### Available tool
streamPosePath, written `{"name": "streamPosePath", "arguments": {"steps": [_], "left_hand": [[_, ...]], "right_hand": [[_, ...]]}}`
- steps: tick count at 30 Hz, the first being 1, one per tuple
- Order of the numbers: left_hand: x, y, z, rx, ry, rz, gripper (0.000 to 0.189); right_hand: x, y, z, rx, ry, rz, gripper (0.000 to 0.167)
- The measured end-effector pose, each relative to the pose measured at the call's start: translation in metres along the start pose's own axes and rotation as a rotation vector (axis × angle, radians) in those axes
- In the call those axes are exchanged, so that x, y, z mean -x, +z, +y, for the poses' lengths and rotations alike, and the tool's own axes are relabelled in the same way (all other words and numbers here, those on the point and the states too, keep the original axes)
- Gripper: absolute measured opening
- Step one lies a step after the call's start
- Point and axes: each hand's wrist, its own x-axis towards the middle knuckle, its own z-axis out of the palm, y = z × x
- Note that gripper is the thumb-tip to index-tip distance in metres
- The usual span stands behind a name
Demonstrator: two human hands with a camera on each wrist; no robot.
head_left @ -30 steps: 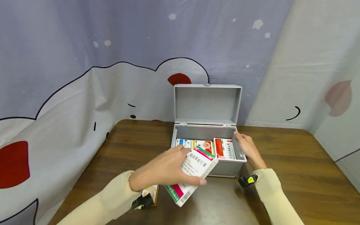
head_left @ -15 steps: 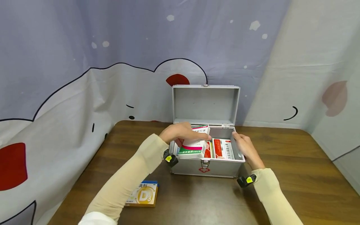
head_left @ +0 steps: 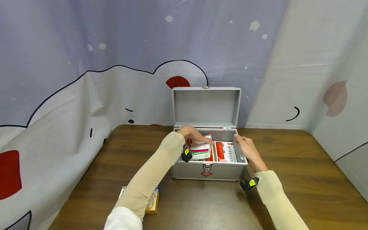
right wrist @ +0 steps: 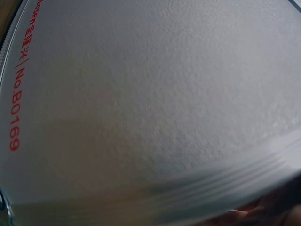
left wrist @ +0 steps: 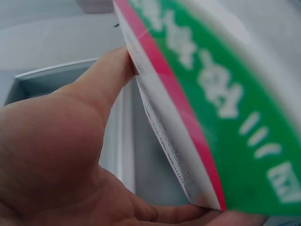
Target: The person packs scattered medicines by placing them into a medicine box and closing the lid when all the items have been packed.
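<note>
My left hand [head_left: 194,135] grips a white medicine box [head_left: 202,152] with green and magenta bands, inside the left part of an open silver first-aid case [head_left: 224,172]. In the left wrist view, the thumb is on one side of the medicine box [left wrist: 225,106] and fingers curl under its lower end. My right hand [head_left: 249,150] holds the case's right rim, thumb over the edge. Red-and-white medicine boxes [head_left: 226,152] lie in the case beside the held one. The right wrist view is filled by the case wall [right wrist: 164,94] with red lettering.
A yellow-and-white D3 box [head_left: 152,204] lies on the wooden table [head_left: 207,201] at front left, partly hidden by my left sleeve. The case's lid [head_left: 205,107] stands upright at the back, in front of a patterned curtain [head_left: 129,95].
My left hand has carried the green-and-magenta medicine box from in front of the case up and over its front edge, then lowered it inside. The right hand stays on the rim.
</note>
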Motion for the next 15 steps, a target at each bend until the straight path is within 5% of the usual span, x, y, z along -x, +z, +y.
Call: {"name": "streamPosePath", "arguments": {"steps": [6, 15], "left_hand": [[-0.015, 0.001, 0.009, -0.118, 0.028, -0.156, 0.102], [-0.018, -0.006, 0.014, -0.284, 0.009, -0.211, 0.095]], "right_hand": [[0.001, -0.002, -0.001, 0.036, -0.005, 0.001, 0.065], [0.001, -0.003, -0.001, 0.010, -0.021, -0.007, 0.062]]}}
